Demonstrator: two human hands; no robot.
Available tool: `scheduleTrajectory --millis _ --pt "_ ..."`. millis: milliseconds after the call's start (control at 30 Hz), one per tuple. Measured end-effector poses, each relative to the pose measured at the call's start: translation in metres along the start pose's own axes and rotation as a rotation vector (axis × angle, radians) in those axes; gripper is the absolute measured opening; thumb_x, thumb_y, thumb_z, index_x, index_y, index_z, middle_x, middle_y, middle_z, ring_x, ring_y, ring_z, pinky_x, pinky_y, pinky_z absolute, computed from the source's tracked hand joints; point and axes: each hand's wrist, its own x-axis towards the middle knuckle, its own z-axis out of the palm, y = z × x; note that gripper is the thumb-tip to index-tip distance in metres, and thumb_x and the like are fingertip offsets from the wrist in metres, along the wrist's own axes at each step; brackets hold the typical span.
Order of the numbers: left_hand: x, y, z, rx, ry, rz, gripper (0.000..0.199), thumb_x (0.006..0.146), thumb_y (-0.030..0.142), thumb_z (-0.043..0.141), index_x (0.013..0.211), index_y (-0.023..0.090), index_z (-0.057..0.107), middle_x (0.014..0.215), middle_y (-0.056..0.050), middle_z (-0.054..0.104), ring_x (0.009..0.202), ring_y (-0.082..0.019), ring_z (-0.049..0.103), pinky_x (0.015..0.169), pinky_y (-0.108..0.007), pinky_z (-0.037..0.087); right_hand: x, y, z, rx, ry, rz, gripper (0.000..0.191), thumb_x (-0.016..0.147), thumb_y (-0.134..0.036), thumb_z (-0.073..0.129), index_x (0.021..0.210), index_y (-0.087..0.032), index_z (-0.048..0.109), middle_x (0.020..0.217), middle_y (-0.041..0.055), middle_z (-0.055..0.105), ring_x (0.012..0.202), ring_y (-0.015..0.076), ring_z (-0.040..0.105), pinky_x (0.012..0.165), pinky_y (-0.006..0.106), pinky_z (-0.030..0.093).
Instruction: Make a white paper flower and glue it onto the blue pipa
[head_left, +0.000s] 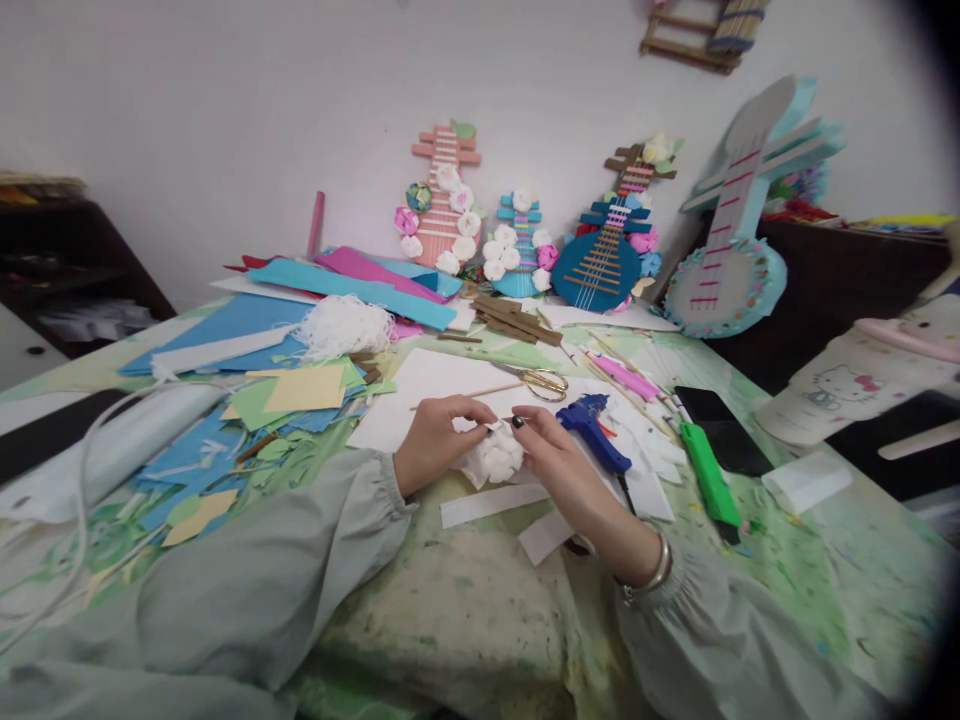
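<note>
Flower [501,460]: white, layered, crumpled; held between my two hands, just left of the glue gun [596,432], from which every position below is taken.

Findings, left to right. Scraps [304,390], green, yellow and blue: well left of the gun. String [346,327], a loose white heap: left of the gun and farther from me. Left hand [442,440]: left of the gun, thumb and forefinger in a narrow pinch on the flower's upper edge. Strips [495,503], two, white: left of the gun and nearer me. Scissors [551,385]: just beyond the gun, to its left. Right hand [559,460]: immediately left of the gun, thumb and forefinger also pinching the flower narrowly near its top. How my remaining fingers bear on it I cannot tell. Cutter [709,475], green: right of the gun. Phone [720,430]: right of the gun, partly beyond the cutter. Cup [855,380]: well right of the gun.

Assessment. The work in hand I judge to be fine fingertip work on the upper edge. One hand should steady while the other makes small adjustments. Pressure should be light, since the material looks thin and likely to crease or tear. Palms should stay off the layers to preserve their fullness. My right wrist should clear the gun, which may be hot.
</note>
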Motion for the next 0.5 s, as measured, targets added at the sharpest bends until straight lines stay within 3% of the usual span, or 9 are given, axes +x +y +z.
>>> scheduleTrajectory --millis 100,200,267,367,500 --pt "0.0 -0.002 0.0 0.026 -0.013 0.008 0.011 0.073 0.013 0.063 0.077 0.016 0.072 0.084 -0.006 0.075 0.081 -0.017 0.07 0.08 -0.029 0.054 -0.003 -0.018 -0.019 -0.34 -0.017 -0.047 0.022 0.08 -0.033 0.058 0.1 -0.022 0.059 0.107 0.0053 0.066 0.089 0.0189 0.064 0.072 0.029 0.047" --pt "-0.001 -0.002 0.002 0.047 -0.011 0.039 0.011 0.073 0.011 0.063 0.077 0.016 0.072 0.083 -0.006 0.075 0.08 -0.017 0.069 0.076 -0.029 0.054 -0.004 -0.038 -0.039 -0.911 0.065 -0.142 0.014 0.083 -0.027 0.051 0.078 -0.02 0.061 0.072 0.0037 0.066 0.066 0.0189 0.061 0.061 0.029 0.04" --pt "-0.002 -0.002 0.003 0.058 -0.017 0.059 0.012 0.073 0.011 0.063 0.077 0.017 0.072 0.082 -0.006 0.075 0.078 -0.017 0.069 0.072 -0.028 0.054 -0.002 -0.046 -0.049 -1.188 0.123 -0.124 0.016 0.081 -0.025 0.05 0.069 -0.02 0.059 0.064 0.0032 0.064 0.059 0.0186 0.057 0.057 0.029 0.034" --pt "-0.004 -0.002 0.004 0.062 -0.027 0.064 0.016 0.071 0.009 0.061 0.076 0.018 0.072 0.079 -0.004 0.074 0.073 -0.016 0.069 0.067 -0.026 0.054 0.002 -0.049 -0.06 -1.31 0.128 -0.037 0.016 0.079 -0.025 0.052 0.065 -0.02 0.058 0.063 0.003 0.064 0.057 0.0177 0.055 0.056 0.029 0.032" --pt "-0.004 -0.002 0.004 0.076 -0.021 -0.008 0.021 0.067 0.006 0.057 0.074 0.018 0.073 0.076 -0.001 0.074 0.069 -0.015 0.068 0.065 -0.024 0.053 0.007 -0.045 -0.07 -1.192 0.137 -0.012 0.015 0.078 -0.027 0.052 0.069 -0.02 0.061 0.065 0.0023 0.065 0.06 0.0172 0.056 0.056 0.028 0.033"
